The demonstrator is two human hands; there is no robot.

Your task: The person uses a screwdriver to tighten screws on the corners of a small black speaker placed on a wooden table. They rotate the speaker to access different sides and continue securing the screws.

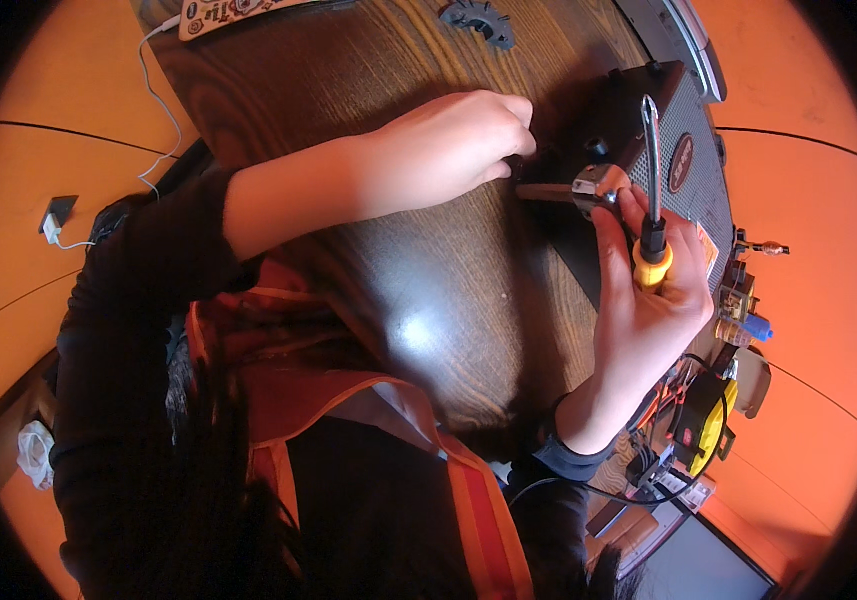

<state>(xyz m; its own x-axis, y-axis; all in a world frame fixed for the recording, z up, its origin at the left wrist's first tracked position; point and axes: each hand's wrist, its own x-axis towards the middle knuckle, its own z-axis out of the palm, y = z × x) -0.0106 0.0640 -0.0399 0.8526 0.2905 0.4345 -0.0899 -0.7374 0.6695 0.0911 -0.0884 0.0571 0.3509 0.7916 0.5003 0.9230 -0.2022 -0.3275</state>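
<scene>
My left hand (454,148) is over the wooden table, its fingers curled together. Something small and dark shows at the fingertips, too hidden to name. In my right hand (661,265) a screwdriver (653,180) with a yellow and black handle rests across the palm, its shaft pointing away from me. Thumb and index finger of that same hand also pinch a small shiny metal block (594,185). A thin brownish bar (547,192) sticks out from the block towards my left hand. Just beyond my right hand stands a black box with a grille (687,125).
A dark toothed plastic part (479,22) lies at the table's far edge. A sticker-covered laptop (224,15) with a white cable sits far left. Beyond the box is a grey device (689,45). Tools, cables and a yellow-black case (711,425) crowd the right side.
</scene>
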